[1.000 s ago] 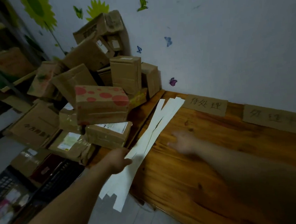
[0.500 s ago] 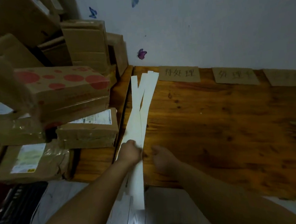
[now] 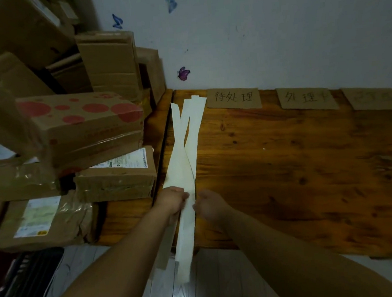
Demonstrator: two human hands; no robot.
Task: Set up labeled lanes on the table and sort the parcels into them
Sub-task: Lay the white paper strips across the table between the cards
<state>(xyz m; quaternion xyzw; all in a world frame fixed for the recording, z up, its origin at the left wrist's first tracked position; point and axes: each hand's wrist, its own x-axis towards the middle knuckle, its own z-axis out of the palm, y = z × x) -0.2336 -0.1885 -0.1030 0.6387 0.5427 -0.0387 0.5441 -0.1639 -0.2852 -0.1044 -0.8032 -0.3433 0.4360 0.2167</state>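
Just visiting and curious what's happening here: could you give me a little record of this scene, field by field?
Left hand: grips a bundle of white paper strips
Right hand: touches the strips' right edge; grip unclear
Strips: fanned along the wooden table's left end, overhanging its near edge
Cardboard labels: three, along the wall
Parcels: piled left of the table

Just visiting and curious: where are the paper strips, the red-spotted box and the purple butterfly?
paper strips [image 3: 193, 134], head view, on the widest strip
red-spotted box [image 3: 83, 115], head view, top face
purple butterfly [image 3: 183, 73], head view, its wing
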